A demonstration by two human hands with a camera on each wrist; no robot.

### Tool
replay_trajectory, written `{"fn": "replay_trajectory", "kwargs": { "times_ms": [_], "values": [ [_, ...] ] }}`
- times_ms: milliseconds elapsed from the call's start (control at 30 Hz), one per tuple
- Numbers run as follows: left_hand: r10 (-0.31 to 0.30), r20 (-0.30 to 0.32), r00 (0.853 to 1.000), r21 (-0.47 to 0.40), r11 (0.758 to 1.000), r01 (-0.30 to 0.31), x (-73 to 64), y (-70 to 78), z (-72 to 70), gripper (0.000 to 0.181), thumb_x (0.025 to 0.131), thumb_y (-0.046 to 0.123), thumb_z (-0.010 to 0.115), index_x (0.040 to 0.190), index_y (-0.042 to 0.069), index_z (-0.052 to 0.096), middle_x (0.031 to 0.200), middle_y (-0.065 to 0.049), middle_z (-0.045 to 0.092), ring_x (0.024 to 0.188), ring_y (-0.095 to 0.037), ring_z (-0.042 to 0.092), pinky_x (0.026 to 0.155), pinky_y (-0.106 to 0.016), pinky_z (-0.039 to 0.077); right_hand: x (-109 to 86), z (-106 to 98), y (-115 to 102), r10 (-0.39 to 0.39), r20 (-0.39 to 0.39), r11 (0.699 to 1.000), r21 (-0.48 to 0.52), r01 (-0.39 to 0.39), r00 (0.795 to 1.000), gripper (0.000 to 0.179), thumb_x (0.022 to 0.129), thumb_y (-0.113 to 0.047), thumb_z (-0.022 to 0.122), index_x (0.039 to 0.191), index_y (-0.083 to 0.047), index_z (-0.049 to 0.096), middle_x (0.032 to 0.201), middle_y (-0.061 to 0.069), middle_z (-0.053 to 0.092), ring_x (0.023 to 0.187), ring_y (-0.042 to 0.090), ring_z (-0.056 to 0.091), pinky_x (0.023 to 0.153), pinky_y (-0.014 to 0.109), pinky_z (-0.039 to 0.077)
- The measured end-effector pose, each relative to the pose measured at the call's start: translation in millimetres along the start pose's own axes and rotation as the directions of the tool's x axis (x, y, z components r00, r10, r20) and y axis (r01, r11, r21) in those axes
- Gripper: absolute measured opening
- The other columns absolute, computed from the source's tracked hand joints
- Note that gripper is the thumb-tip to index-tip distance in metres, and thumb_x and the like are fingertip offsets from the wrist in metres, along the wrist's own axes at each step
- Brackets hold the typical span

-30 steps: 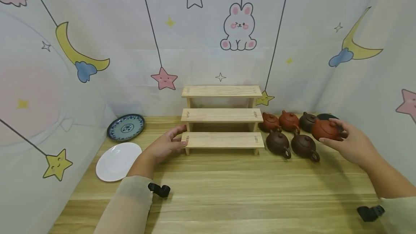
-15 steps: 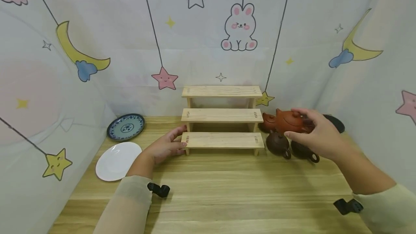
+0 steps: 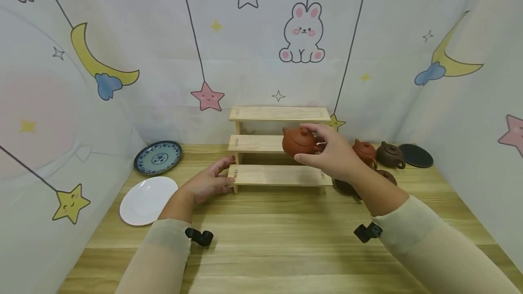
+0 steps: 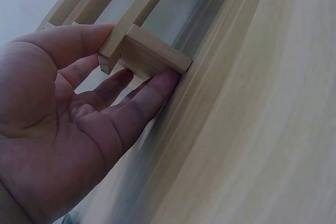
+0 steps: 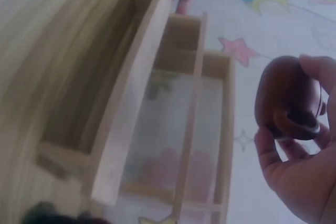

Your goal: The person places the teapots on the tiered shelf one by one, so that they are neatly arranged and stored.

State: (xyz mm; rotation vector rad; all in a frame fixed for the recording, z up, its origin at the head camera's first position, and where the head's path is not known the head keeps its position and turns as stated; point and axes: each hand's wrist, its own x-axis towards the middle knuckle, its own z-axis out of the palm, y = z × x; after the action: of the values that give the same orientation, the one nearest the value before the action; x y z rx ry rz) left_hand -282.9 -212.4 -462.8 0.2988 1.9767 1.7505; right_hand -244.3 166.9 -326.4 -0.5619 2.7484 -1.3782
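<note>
My right hand (image 3: 328,149) holds a reddish clay teapot (image 3: 297,142) in front of the middle board of a three-step wooden stand (image 3: 278,174). The spout points left. In the right wrist view the teapot (image 5: 286,95) sits between thumb and fingers, its handle towards the palm. At the left end of the lowest step, my left hand (image 3: 206,185) touches the stand with its fingertips. In the left wrist view the fingers (image 4: 139,106) rest against the leg and the board's end, the palm well away from the wood.
Right of the stand are a red teapot (image 3: 365,151), a dark teapot (image 3: 389,154), other dark ones partly hidden by my right arm, and a black round plate (image 3: 416,155). On the left lie a blue patterned plate (image 3: 158,158) and a white plate (image 3: 143,203). A printed curtain (image 3: 253,76) surrounds the table.
My right hand has carried the red teapot left from beside the black plate, over the other teapots, to the stand. The left hand has stayed at the stand's left end.
</note>
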Motion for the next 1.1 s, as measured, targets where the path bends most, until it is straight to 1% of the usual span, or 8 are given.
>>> {"fn": "replay_trajectory", "kwargs": {
  "times_ms": [133,300,400,633,767,833,1000,1100],
  "values": [
    [-0.001,-0.001,1.000,0.008,1.000,0.001,-0.4,0.5,0.2,0.084,0.105,0.009,0.066,0.173,0.022,0.019,0.180,-0.008,0.017,0.152,-0.040,0.044,0.112,-0.045,0.057,28.7,12.6,-12.9,-0.005,-0.005,1.000,0.025,0.005,1.000,0.081,0.088,-0.038,0.089,0.159,-0.027,0.050,0.151,0.001,0.056,0.131,0.028,0.061,0.103,0.049,0.060],
    [-0.015,-0.015,1.000,0.014,1.000,0.016,2.5,1.0,1.3,0.083,0.105,0.010,0.067,0.173,0.023,0.021,0.180,-0.007,0.017,0.152,-0.039,0.047,0.111,-0.044,0.058,68.9,20.1,-22.4,0.007,-0.002,0.999,0.041,-0.007,1.000,0.081,0.090,-0.035,0.088,0.159,-0.025,0.049,0.151,0.001,0.057,0.129,0.027,0.061,0.100,0.046,0.061],
    [-0.024,-0.021,0.999,0.012,1.000,0.024,3.6,1.9,2.4,0.083,0.104,0.010,0.067,0.172,0.025,0.022,0.180,-0.006,0.018,0.151,-0.039,0.048,0.110,-0.044,0.059,93.0,23.0,-26.9,0.004,0.008,0.999,0.046,-0.004,1.000,0.081,0.091,-0.032,0.087,0.161,-0.022,0.048,0.152,0.002,0.057,0.129,0.028,0.061,0.102,0.046,0.060],
    [-0.022,-0.007,1.000,-0.005,1.000,0.022,2.3,2.5,1.2,0.083,0.105,0.006,0.065,0.173,0.023,0.020,0.179,-0.006,0.019,0.155,-0.041,0.041,0.110,-0.045,0.059,137.4,33.6,-37.4,-0.003,0.038,0.998,0.063,0.001,0.999,0.074,0.093,-0.029,0.085,0.159,-0.022,0.050,0.155,0.003,0.058,0.136,0.027,0.059,0.111,0.044,0.056],
    [-0.008,-0.002,1.000,-0.010,1.000,0.008,0.3,2.4,0.4,0.083,0.105,0.005,0.064,0.173,0.021,0.018,0.179,-0.009,0.016,0.155,-0.043,0.040,0.111,-0.045,0.058,153.6,40.5,-38.9,0.002,0.021,0.998,0.058,-0.003,1.000,0.070,0.095,-0.027,0.083,0.157,-0.019,0.052,0.154,0.004,0.059,0.139,0.026,0.058,0.116,0.044,0.052],
    [-0.019,-0.010,1.000,-0.019,1.000,0.019,-0.7,2.0,0.1,0.083,0.105,0.005,0.065,0.173,0.022,0.020,0.179,-0.008,0.017,0.155,-0.041,0.040,0.111,-0.045,0.058,159.0,44.0,-38.3,0.013,0.008,0.998,0.058,-0.014,1.000,0.069,0.095,-0.027,0.082,0.157,-0.018,0.052,0.154,0.005,0.059,0.139,0.026,0.057,0.118,0.044,0.050],
    [-0.034,-0.015,0.999,-0.015,0.999,0.034,-2.5,0.7,-0.2,0.083,0.104,0.006,0.066,0.172,0.025,0.022,0.180,-0.005,0.017,0.156,-0.040,0.040,0.110,-0.043,0.058,164.4,49.9,-36.5,0.046,-0.015,0.998,0.050,-0.045,0.999,0.070,0.095,-0.030,0.083,0.156,-0.020,0.053,0.153,0.005,0.059,0.140,0.026,0.055,0.120,0.045,0.048],
    [-0.017,-0.009,1.000,-0.009,1.000,0.017,-1.5,1.6,1.8,0.084,0.104,0.007,0.066,0.172,0.026,0.021,0.180,-0.006,0.017,0.156,-0.040,0.039,0.110,-0.043,0.059,164.0,50.8,-35.4,0.037,-0.042,0.999,0.033,-0.036,0.998,0.069,0.094,-0.030,0.084,0.155,-0.021,0.054,0.152,0.005,0.060,0.139,0.027,0.056,0.119,0.046,0.048]
  ]
}}
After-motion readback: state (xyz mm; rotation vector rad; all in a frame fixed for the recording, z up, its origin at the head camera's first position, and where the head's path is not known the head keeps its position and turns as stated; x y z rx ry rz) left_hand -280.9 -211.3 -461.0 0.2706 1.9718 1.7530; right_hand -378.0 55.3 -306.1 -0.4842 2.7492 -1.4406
